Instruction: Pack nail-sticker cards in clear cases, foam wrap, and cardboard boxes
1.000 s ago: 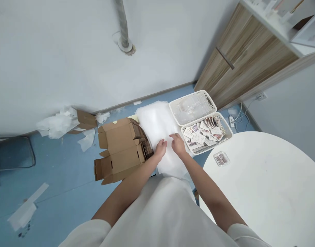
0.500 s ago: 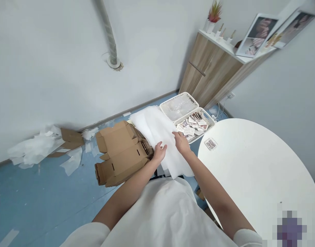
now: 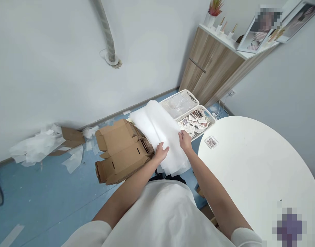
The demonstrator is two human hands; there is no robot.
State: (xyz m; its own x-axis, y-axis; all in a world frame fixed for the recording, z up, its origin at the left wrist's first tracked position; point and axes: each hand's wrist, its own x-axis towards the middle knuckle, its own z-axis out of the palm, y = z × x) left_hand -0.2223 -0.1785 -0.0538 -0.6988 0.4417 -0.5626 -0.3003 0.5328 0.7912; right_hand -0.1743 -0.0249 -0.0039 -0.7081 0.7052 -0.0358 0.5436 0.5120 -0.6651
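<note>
White foam sheets [image 3: 157, 123] lie in a stack in front of me, with the top sheet bulging up at its far end. My left hand [image 3: 161, 152] rests at the stack's left side, fingers apart. On the right edge of the sheets, my right hand [image 3: 185, 140] pinches the foam between thumb and fingers. Flattened brown cardboard boxes [image 3: 123, 151] are piled just left of the foam. Beyond my right hand sits a white basket [image 3: 212, 120] of printed cards, and behind it another basket [image 3: 161, 103] holding clear plastic bags.
A round white table [image 3: 252, 164] stands at the right, bearing a small clear case [image 3: 211, 142] near its edge. A wooden cabinet [image 3: 211, 65] stands behind the baskets. Foam scraps [image 3: 36, 145] and an open carton [image 3: 72, 137] lie on the floor by the left wall.
My right hand has moved slightly right and its fingers have closed on the foam edge. The top foam has shifted and bulges more at the far end. My left hand has barely moved.
</note>
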